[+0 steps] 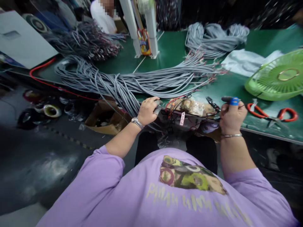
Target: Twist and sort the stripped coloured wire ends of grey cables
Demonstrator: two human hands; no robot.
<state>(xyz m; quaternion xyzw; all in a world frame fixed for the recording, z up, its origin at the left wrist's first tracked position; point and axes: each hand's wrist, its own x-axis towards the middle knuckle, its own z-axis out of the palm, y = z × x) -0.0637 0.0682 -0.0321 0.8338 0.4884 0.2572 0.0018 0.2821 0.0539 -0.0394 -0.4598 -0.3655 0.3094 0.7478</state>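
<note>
My left hand [149, 110], with a watch at the wrist, is closed at the table's front edge, its fingertips around what looks like a grey cable. Grey coverings show on its fingertips. Beside it lies a long bundle of grey cables [118, 82], with stripped, coloured wire ends towards the right. My right hand [233, 116] is curled closed, with blue tape on one finger and a dark grey covering on another; whatever it grips is hidden. Between the hands is a brown taped block [191, 107] with red and black wires and a pink tag [182, 119].
Red-handled scissors [272, 115] lie right of my right hand, below a green fan [281, 75]. Another cable coil [215, 37] and a white cloth [248, 61] lie behind. A white post [152, 31] stands mid-table. A cardboard box [106, 118] sits below left. Another person [104, 19] is across the table.
</note>
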